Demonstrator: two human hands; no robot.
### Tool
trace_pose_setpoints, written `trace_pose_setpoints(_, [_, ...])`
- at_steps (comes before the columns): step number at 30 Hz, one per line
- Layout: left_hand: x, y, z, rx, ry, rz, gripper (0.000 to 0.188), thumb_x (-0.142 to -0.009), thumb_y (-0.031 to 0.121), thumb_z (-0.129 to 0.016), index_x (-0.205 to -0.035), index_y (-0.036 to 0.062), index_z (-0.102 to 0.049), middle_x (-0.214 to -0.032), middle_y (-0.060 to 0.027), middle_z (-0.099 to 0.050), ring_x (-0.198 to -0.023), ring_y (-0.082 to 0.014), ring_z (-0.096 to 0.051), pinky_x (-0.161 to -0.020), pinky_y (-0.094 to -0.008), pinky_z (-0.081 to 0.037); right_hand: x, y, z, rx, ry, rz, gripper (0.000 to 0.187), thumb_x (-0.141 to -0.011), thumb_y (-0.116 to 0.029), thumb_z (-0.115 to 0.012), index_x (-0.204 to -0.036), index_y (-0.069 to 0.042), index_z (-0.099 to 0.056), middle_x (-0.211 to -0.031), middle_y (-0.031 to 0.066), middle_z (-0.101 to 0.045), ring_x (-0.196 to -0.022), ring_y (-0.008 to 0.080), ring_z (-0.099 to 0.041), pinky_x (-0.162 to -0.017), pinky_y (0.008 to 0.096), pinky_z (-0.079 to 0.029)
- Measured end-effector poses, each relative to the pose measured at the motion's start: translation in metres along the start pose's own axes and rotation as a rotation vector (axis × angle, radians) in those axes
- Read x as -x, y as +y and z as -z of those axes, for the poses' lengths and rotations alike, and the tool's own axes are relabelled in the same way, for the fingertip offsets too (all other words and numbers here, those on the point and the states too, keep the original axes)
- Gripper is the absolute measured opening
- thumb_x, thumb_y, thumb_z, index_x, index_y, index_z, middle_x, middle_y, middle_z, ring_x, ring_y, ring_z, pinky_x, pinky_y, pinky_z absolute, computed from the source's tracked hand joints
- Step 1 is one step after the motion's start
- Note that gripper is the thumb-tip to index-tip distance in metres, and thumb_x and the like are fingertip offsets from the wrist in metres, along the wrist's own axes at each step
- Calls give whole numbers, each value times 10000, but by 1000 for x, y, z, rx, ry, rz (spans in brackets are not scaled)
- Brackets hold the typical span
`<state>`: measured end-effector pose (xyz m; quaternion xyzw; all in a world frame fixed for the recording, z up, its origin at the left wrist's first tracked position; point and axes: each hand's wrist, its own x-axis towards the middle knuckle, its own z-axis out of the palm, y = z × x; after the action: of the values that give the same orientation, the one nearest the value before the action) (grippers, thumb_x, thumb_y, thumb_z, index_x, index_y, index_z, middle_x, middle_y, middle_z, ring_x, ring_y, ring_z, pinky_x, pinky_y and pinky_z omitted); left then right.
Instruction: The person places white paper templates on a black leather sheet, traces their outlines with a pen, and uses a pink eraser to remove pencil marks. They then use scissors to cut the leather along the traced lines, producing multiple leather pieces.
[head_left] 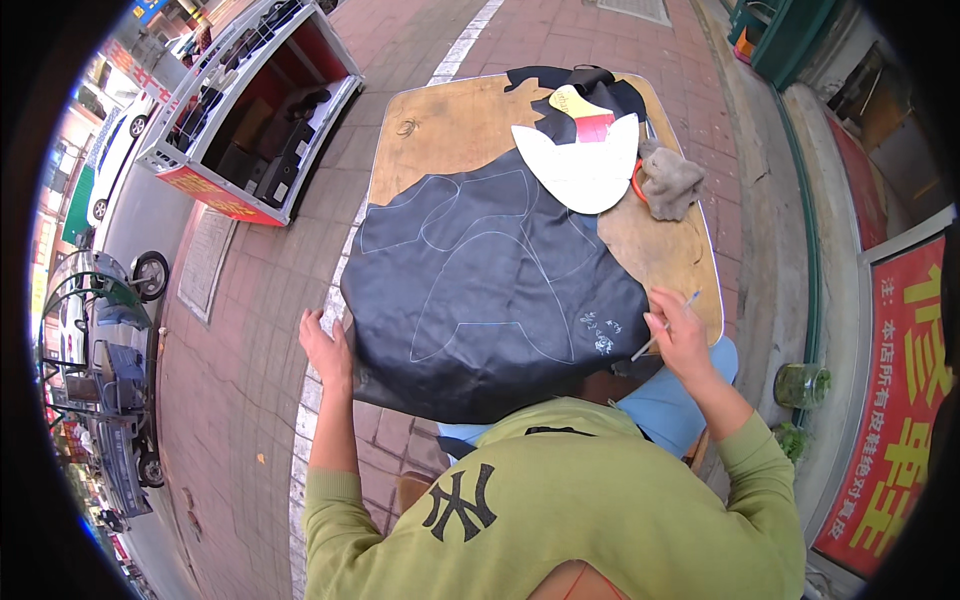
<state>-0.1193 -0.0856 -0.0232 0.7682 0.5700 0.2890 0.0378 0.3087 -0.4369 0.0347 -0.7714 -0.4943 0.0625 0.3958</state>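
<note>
A large sheet of black leather point(480, 270) covers the near part of a wooden table and droops over its front edge. Thin pale outlines of curved shapes are drawn across it, with small scribbles near its right side. My left hand point(328, 348) is beside the sheet's left edge, fingers apart and nothing seen in them; whether the thumb touches the leather I cannot tell. At the right edge my right hand point(682, 335) is closed round a slim pen point(643, 350), its lower end over the leather near the scribbles. A white curved pattern piece point(580, 165) lies across the sheet's far edge.
On the table's wooden top point(430, 125) are black scraps point(625, 95), a yellow-and-pink card point(592, 122), orange-handled scissors point(637, 180) and a crumpled grey cloth point(670, 182). A display cart point(270, 130) stands far left on brick paving. A red sign point(885, 400) and a jar point(800, 385) are at right.
</note>
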Motion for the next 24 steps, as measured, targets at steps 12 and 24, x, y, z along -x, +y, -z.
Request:
trace_pose_setpoints(12, [-6,170,-40,239,-316,-453,382,-839,82,-657,-1221,92,-642,-1404,-166,-497,-1323,-372,-423,-1116,-468,-335,-163,45,-101,-789,10,-426,426,-920,-120,-677,-1293,20,-526,-1077,92,-622,-950,126,-572,-859,259,-467])
trace_pose_setpoints(24, [14,196,1,714,-747,-283,444,-880,81,-654,-1318,60,-584,-1209,-145,-587,-1136,-284,-547,-985,-387,-449,-266,57,-84,62,287,-228,302,-871,-183,-713,-1112,-14,-647,-1000,110,-680,-855,209,-645,-786,322,-511])
